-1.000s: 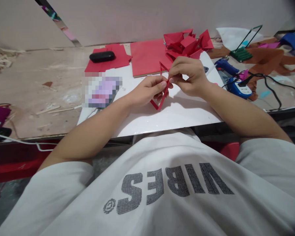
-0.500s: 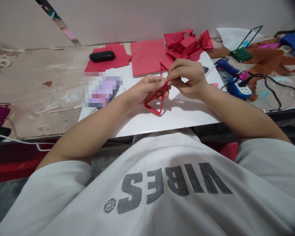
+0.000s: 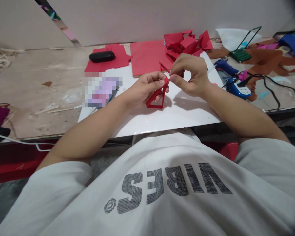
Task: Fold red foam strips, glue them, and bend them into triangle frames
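Between the thumb and fingers of my left hand [image 3: 146,87] is a folded red paper strip [image 3: 154,106]. It forms narrow triangular loops that meet at the pinch, rather like a bow; one loop points down toward me and another points away. My right hand [image 3: 194,77] is bent in a pinch just right of that meeting point, thumb and forefinger tips close together. Whatever lies between those tips is too small to make out. Both hands are above a white board [image 3: 186,116].
Red paper sheets [image 3: 147,55] and a pile of folded red pieces [image 3: 186,44] sit behind my hands. A black case [image 3: 102,56] and a phone [image 3: 104,91] are left. On the right are a blue glue gun [image 3: 226,66], a blue power socket [image 3: 239,89] and black cables [image 3: 272,88].
My right hand has shifted slightly right, its fingertips drawing off the strip's middle. The lower loop has tipped up a little; my left hand keeps its pinch.
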Available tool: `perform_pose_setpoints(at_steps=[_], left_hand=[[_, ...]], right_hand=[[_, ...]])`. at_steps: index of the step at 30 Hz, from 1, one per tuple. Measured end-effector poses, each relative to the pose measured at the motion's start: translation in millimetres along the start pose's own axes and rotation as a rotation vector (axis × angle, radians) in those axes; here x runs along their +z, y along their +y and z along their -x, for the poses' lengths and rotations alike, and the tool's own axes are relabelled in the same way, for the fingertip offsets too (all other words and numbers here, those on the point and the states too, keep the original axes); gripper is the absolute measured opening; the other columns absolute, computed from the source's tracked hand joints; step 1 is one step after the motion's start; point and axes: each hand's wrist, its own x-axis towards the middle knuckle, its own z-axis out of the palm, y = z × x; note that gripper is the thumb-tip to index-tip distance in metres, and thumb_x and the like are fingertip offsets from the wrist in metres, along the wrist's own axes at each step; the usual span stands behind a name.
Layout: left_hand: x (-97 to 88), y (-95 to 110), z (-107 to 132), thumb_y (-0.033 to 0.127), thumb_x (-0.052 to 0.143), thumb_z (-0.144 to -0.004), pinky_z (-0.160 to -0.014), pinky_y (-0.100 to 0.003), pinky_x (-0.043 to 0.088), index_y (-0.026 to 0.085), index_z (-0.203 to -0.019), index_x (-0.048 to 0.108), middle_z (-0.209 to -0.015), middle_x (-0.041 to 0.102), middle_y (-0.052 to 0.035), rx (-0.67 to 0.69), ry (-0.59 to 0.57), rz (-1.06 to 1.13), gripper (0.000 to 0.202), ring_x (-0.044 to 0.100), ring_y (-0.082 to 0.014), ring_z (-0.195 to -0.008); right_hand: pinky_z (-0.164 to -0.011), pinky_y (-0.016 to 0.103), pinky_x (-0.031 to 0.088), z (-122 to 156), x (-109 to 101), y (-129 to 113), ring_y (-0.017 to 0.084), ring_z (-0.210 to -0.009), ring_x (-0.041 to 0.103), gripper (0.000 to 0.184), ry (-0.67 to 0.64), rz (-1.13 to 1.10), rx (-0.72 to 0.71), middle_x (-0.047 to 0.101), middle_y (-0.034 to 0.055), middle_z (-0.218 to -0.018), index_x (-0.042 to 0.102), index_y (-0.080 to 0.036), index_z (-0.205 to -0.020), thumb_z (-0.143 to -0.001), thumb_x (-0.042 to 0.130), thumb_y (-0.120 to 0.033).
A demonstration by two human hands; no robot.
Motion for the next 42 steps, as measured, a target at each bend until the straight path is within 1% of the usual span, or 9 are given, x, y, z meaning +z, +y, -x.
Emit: perform_pose_setpoints(at_steps=[6, 13, 19, 23, 26, 31, 36, 40, 42], left_hand=[[-3.9, 2.1, -4.0, 0.045, 0.076, -0.109, -0.061, -0.03, 0.058, 0.024, -0.106, 0.066, -0.096, 0.075, -0.0029, 0.044, 0.092, 0.001, 0.023, 0.075, -0.0161, -0.072], [-3.5, 3.7, -6.2, 0.052, 0.075, -0.108, -0.069, -0.031, 0.06, 0.023, -0.103, 0.064, -0.098, 0.073, -0.0038, 0.065, 0.138, -0.009, 0.031, 0.081, -0.0199, -0.085], [-6.7, 1.9, -8.0, 0.053, 0.076, -0.106, -0.069, -0.032, 0.061, 0.023, -0.1, 0.064, -0.1, 0.074, -0.005, 0.085, 0.103, 0.018, 0.033, 0.08, -0.0197, -0.084], [-7.7, 2.4, -8.0, 0.052, 0.068, -0.111, -0.073, -0.036, 0.064, 0.022, -0.1, 0.063, -0.098, 0.073, -0.006, 0.092, 0.11, 0.009, 0.032, 0.081, -0.0216, -0.086], [-8.0, 4.0, -6.8, 0.051, 0.071, -0.109, -0.074, -0.037, 0.063, 0.023, -0.099, 0.062, -0.097, 0.072, -0.0053, 0.075, 0.084, 0.047, 0.032, 0.077, -0.0193, -0.08], [-9.5, 2.7, -6.0, 0.055, 0.072, -0.109, -0.073, -0.036, 0.06, 0.023, -0.101, 0.063, -0.096, 0.069, -0.0052, 0.068, 0.099, 0.009, 0.034, 0.076, -0.0195, -0.081], [-8.0, -7.5, -10.2, 0.056, 0.072, -0.109, -0.074, -0.036, 0.06, 0.023, -0.103, 0.065, -0.099, 0.071, -0.0066, 0.095, 0.135, -0.016, 0.034, 0.078, -0.022, -0.09], [-2.2, -15.3, -12.9, 0.051, 0.081, -0.104, -0.071, -0.033, 0.058, 0.024, -0.106, 0.069, -0.108, 0.074, -0.0061, 0.165, 0.154, 0.076, 0.03, 0.074, -0.0178, -0.085], [0.9, -16.6, -12.9, 0.056, 0.084, -0.102, -0.072, -0.033, 0.06, 0.026, -0.111, 0.072, -0.113, 0.076, -0.0062, 0.171, 0.199, 0.055, 0.034, 0.077, -0.0192, -0.09]], right_hand=[[-0.077, 0.044, 0.062, 0.3, 0.8, 4.4, 0.023, -0.075, 0.06, 0.06, -0.041, 0.025, 0.048, 0.064, 0.0036, -0.078, 0.058, -0.029, -0.085, -0.103, 0.066, -0.086], [-0.074, 0.041, 0.061, 1.2, 1.6, 9.0, 0.023, -0.073, 0.055, 0.061, -0.069, 0.061, 0.104, 0.048, -0.0002, -0.063, 0.048, -0.031, -0.079, -0.102, 0.065, -0.085], [-0.071, 0.041, 0.058, -1.0, -0.1, -0.1, 0.024, -0.07, 0.058, 0.068, -0.138, 0.074, 0.118, 0.041, 0.0004, -0.062, 0.047, -0.029, -0.078, -0.104, 0.053, -0.092], [-0.071, 0.039, 0.055, -0.7, 1.7, 2.6, 0.022, -0.069, 0.059, 0.076, -0.185, 0.072, 0.064, 0.043, 0.0008, -0.061, 0.044, -0.027, -0.074, -0.104, 0.046, -0.097], [-0.07, 0.039, 0.055, 0.7, 1.6, 3.3, 0.022, -0.067, 0.058, 0.079, -0.179, 0.065, 0.066, 0.044, 0.0006, -0.06, 0.043, -0.027, -0.073, -0.101, 0.045, -0.101], [-0.078, 0.045, 0.06, -2.3, 0.1, -4.0, 0.026, -0.078, 0.061, 0.067, -0.076, 0.072, 0.041, 0.06, 0.0053, -0.073, 0.054, -0.031, -0.08, -0.112, 0.038, -0.087], [-0.092, 0.045, 0.062, -7.3, 5.0, -4.8, 0.028, -0.103, 0.066, 0.052, 0.017, 0.063, -0.011, 0.075, 0.0103, -0.11, 0.065, -0.032, -0.103, -0.103, 0.064, -0.085], [-0.089, 0.041, 0.063, -1.1, 13.0, -2.9, 0.024, -0.094, 0.069, 0.055, -0.017, -0.023, 0.034, 0.076, 0.0062, -0.106, 0.062, -0.031, -0.108, -0.102, 0.068, -0.086], [-0.084, 0.042, 0.064, 2.7, 18.1, -2.9, 0.024, -0.089, 0.07, 0.057, -0.033, -0.055, 0.072, 0.075, 0.0048, -0.1, 0.06, -0.03, -0.105, -0.1, 0.072, -0.086]])
